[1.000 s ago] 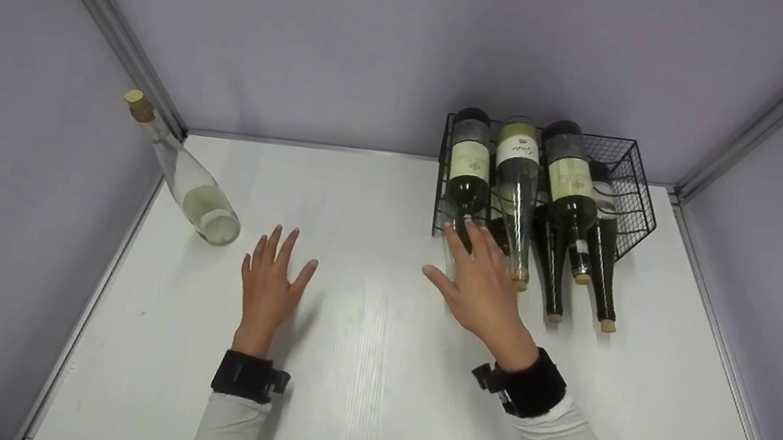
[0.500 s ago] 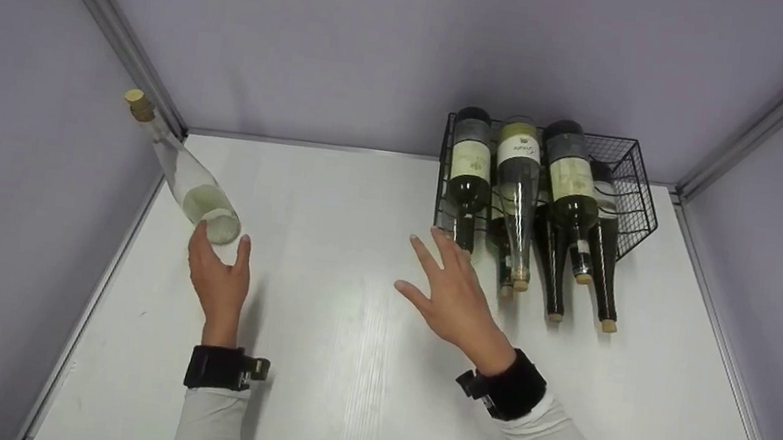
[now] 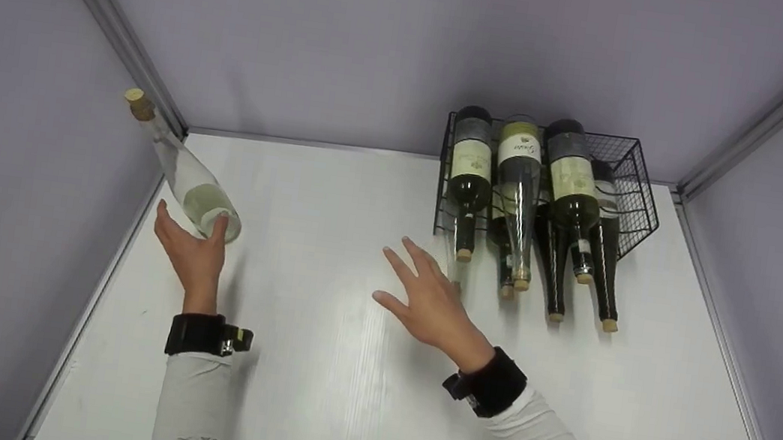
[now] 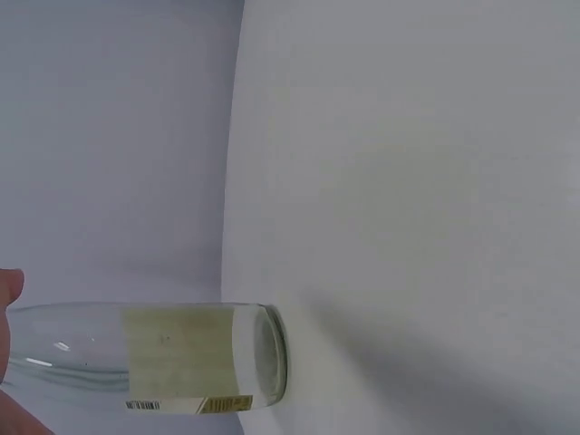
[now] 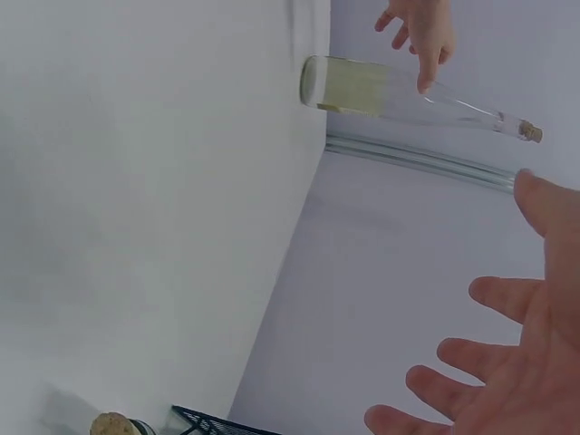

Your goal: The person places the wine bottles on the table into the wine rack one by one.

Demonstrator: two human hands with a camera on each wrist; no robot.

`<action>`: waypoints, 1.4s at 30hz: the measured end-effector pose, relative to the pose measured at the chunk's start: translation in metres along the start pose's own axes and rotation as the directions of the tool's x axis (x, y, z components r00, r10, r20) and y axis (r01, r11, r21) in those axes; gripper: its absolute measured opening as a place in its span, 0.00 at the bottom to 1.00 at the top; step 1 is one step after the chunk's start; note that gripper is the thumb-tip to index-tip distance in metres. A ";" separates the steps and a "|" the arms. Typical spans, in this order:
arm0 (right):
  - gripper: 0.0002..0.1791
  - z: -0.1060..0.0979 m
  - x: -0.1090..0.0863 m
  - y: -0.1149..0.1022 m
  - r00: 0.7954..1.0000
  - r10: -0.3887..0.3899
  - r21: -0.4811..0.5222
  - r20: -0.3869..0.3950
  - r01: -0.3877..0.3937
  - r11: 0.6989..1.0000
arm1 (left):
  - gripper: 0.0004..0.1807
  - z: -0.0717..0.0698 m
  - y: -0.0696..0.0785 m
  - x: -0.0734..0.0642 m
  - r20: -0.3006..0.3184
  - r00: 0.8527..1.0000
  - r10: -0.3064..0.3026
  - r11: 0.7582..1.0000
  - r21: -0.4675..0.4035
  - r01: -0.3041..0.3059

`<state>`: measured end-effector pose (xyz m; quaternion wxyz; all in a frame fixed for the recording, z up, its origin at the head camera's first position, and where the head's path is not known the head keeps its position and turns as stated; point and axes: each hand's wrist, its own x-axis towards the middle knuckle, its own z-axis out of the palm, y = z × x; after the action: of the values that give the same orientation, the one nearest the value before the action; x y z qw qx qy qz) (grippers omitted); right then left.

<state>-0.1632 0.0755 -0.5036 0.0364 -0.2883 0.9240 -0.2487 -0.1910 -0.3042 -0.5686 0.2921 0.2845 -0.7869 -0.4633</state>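
Note:
A clear glass bottle (image 3: 179, 165) with a cork and a pale label stands upright at the table's left side. My left hand (image 3: 193, 258) is beside it, thumb and fingers spread apart on the near side. In the right wrist view, the left hand (image 5: 430, 32) is level with the upper part of the bottle (image 5: 358, 86); whether it touches the glass, I cannot tell. My right hand (image 3: 433, 309) hovers over the table with fingers spread, holding nothing. It is in front of the black wire rack (image 3: 640, 200), partly covering a clear bottle neck there.
Several corked wine bottles (image 3: 472, 159) lie in the rack at the back right, necks pointing toward me and past its front edge. Grey walls (image 3: 353, 48) enclose the white table (image 3: 328, 242) at the back and both sides.
My left hand has moved left and forward to the standing bottle. My right hand has drawn back and left from the rack, uncovering bottle necks. The bottles look unmoved.

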 end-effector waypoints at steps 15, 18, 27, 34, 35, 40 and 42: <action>0.38 0.009 0.005 0.005 0.995 0.038 0.177 0.087 -0.053 0.983 | 0.56 0.003 0.016 0.045 0.089 0.992 -0.095 0.994 -0.053 0.100; 0.38 0.013 0.007 0.006 0.993 0.053 0.204 0.107 -0.074 0.976 | 0.57 0.004 0.019 0.050 0.090 0.990 -0.111 0.991 -0.065 0.117; 0.38 0.021 0.008 0.010 0.988 0.054 0.242 0.144 -0.088 0.966 | 0.57 0.007 0.023 0.061 0.131 0.984 -0.118 0.989 -0.072 0.128; 0.39 0.024 0.010 0.010 0.987 0.074 0.251 0.146 -0.110 0.962 | 0.56 0.009 0.025 0.061 0.131 0.978 -0.162 0.984 -0.055 0.170; 0.39 0.024 0.011 0.010 0.985 0.079 0.254 0.151 -0.116 0.960 | 0.55 0.010 0.025 0.061 0.122 0.979 -0.163 0.984 -0.053 0.171; 0.40 0.026 0.012 0.011 0.979 0.100 0.274 0.178 -0.147 0.951 | 0.48 0.012 0.026 0.059 0.077 0.984 -0.160 0.984 -0.061 0.165; 0.40 0.026 0.012 0.012 0.977 0.107 0.278 0.183 -0.156 0.948 | 0.46 0.013 0.027 0.057 0.066 0.986 -0.155 0.985 -0.066 0.159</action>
<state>-0.1738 0.0653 -0.5313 0.1716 -0.2369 0.8884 -0.3539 -0.2437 -0.3268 -0.5383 0.2404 0.3209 -0.7535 -0.5211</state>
